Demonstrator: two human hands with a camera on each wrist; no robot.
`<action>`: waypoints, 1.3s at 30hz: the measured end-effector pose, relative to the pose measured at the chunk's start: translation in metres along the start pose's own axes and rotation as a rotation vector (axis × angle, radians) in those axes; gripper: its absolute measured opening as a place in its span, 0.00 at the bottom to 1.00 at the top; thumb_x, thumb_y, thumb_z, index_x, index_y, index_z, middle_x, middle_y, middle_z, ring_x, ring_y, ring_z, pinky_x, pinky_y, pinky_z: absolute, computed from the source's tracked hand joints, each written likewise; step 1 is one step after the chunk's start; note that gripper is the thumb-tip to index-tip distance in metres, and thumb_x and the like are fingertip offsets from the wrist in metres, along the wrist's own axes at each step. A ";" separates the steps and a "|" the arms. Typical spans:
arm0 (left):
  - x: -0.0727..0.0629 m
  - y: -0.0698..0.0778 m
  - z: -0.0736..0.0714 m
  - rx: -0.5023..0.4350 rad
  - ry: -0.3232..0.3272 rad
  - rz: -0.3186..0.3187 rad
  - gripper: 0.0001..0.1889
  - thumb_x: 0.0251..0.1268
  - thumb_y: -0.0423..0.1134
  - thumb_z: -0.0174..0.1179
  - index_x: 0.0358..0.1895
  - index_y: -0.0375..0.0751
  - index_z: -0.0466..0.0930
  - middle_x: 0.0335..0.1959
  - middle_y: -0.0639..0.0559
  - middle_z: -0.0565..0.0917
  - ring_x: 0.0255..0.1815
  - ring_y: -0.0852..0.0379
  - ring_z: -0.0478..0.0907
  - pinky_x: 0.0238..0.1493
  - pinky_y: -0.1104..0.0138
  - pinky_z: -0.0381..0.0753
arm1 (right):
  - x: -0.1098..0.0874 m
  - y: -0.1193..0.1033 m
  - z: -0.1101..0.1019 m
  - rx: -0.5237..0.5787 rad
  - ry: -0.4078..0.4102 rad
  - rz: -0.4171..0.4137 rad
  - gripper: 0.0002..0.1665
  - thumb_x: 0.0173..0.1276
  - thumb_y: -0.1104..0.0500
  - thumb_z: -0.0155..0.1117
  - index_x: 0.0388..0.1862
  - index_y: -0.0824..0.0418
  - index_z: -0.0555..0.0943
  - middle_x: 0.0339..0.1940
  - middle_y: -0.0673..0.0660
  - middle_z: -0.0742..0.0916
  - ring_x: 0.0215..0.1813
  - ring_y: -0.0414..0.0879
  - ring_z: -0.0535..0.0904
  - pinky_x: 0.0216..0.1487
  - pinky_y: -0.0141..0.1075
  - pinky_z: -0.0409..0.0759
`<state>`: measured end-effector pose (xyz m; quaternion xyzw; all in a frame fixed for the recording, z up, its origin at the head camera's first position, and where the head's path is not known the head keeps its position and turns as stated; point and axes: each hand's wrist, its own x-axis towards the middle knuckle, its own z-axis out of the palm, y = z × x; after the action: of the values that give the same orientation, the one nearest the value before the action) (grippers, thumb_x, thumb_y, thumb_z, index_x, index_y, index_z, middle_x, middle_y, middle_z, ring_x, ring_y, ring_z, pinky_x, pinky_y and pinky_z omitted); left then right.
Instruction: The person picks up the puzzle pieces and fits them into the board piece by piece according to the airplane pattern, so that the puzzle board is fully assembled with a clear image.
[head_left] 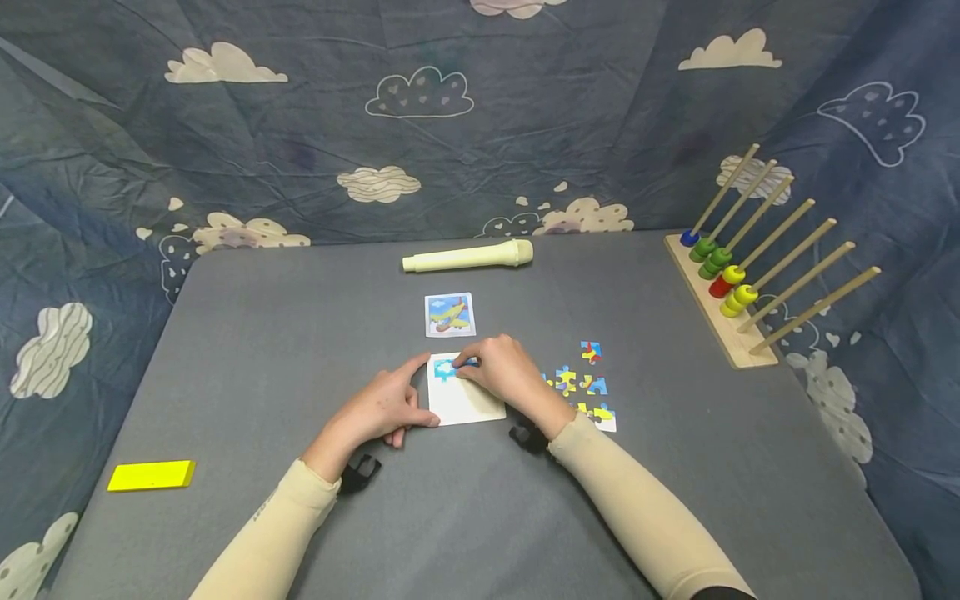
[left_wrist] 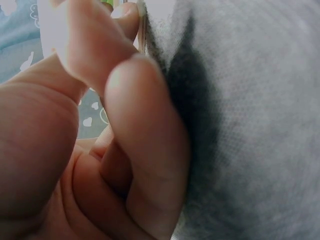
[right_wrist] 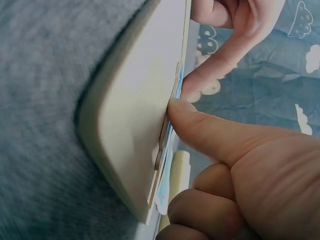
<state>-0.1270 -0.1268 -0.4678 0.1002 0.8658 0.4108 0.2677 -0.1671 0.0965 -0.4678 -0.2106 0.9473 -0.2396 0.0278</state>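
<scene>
A square cream puzzle board (head_left: 467, 405) lies flat before me. My left hand (head_left: 378, 407) holds its left side, index finger at the far corner and thumb at the near one, the other fingers curled under. A blue-and-white jigsaw piece (head_left: 443, 370) lies at the board's far left. Just right of it, my right hand (head_left: 506, 372) pinches another blue jigsaw piece (right_wrist: 163, 142) between thumb and fingers. In the right wrist view this piece is close over the board's surface, largely covered by the fingers. The left wrist view shows mostly curled fingers (left_wrist: 145, 125).
Several loose jigsaw pieces (head_left: 566, 380) lie right of the board, partly behind my right wrist. Beyond it are an airplane picture card (head_left: 450, 315) and a cream toy microphone (head_left: 467, 256). A pegged bead rack (head_left: 720, 304) stands far right; a yellow block (head_left: 152, 475) lies left.
</scene>
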 end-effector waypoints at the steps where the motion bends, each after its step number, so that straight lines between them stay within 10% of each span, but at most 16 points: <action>1: 0.000 0.000 0.000 0.000 0.000 0.000 0.57 0.60 0.42 0.79 0.87 0.45 0.48 0.19 0.51 0.84 0.07 0.61 0.76 0.13 0.62 0.80 | 0.001 0.001 0.000 0.007 0.001 0.002 0.05 0.67 0.53 0.80 0.41 0.49 0.96 0.39 0.52 0.96 0.31 0.42 0.85 0.29 0.33 0.75; 14: -0.001 0.003 0.002 0.001 -0.002 -0.032 0.57 0.60 0.40 0.79 0.87 0.46 0.49 0.19 0.50 0.84 0.07 0.61 0.75 0.13 0.65 0.78 | -0.006 0.017 -0.038 0.224 -0.023 0.088 0.13 0.70 0.52 0.77 0.52 0.51 0.93 0.13 0.46 0.75 0.20 0.38 0.63 0.24 0.31 0.63; 24: -0.001 0.003 0.001 -0.007 0.003 -0.026 0.57 0.60 0.39 0.79 0.88 0.47 0.49 0.20 0.50 0.84 0.07 0.60 0.75 0.13 0.66 0.77 | -0.054 0.115 -0.103 0.533 0.032 0.316 0.32 0.69 0.47 0.78 0.69 0.55 0.84 0.14 0.43 0.64 0.18 0.39 0.56 0.19 0.36 0.59; 39: 0.000 0.003 0.001 -0.009 -0.001 -0.033 0.57 0.60 0.39 0.78 0.88 0.48 0.48 0.21 0.50 0.84 0.07 0.60 0.76 0.13 0.66 0.78 | -0.083 0.192 -0.096 0.518 -0.073 0.415 0.39 0.67 0.46 0.80 0.74 0.53 0.79 0.16 0.42 0.66 0.18 0.37 0.59 0.23 0.34 0.61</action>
<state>-0.1259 -0.1243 -0.4663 0.0846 0.8653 0.4102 0.2753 -0.1803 0.3261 -0.4759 -0.0075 0.8760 -0.4540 0.1627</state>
